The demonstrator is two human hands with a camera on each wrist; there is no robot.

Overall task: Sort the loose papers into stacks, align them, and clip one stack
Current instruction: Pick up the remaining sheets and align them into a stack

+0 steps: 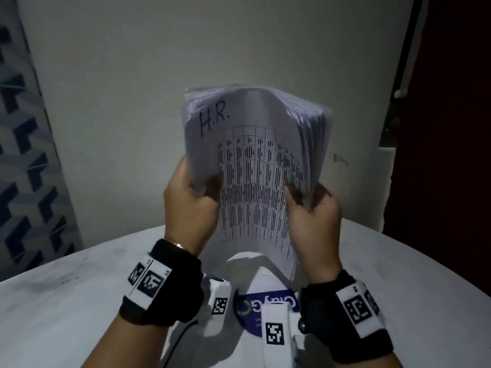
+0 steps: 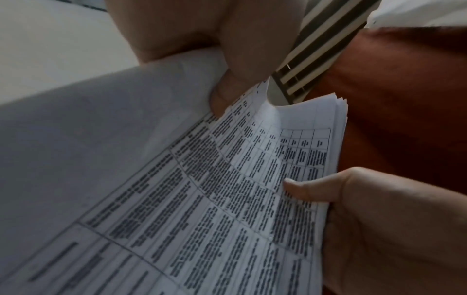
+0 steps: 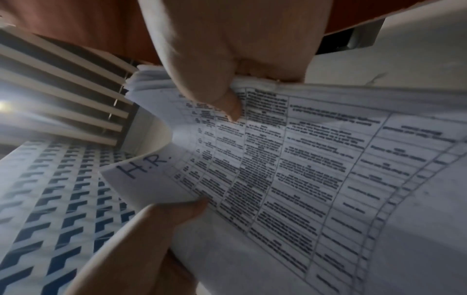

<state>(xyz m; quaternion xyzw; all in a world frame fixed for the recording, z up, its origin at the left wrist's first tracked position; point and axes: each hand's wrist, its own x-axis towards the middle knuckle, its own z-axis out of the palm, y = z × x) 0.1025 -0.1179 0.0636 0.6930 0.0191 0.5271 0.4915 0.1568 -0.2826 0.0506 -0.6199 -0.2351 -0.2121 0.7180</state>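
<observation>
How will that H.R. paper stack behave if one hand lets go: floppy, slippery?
Likely floppy: the paper stack already bows between the left hand and right hand. Sheets probably slide apart easily, since their edges fan out unevenly at the top right and no clip shows on it. Looks thick, so probably hefty for one hand.

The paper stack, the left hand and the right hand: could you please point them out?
paper stack (image 1: 255, 166), head view, printed top sheet.
left hand (image 1: 186, 197), head view, its back.
right hand (image 1: 313, 208), head view, its back.
</observation>
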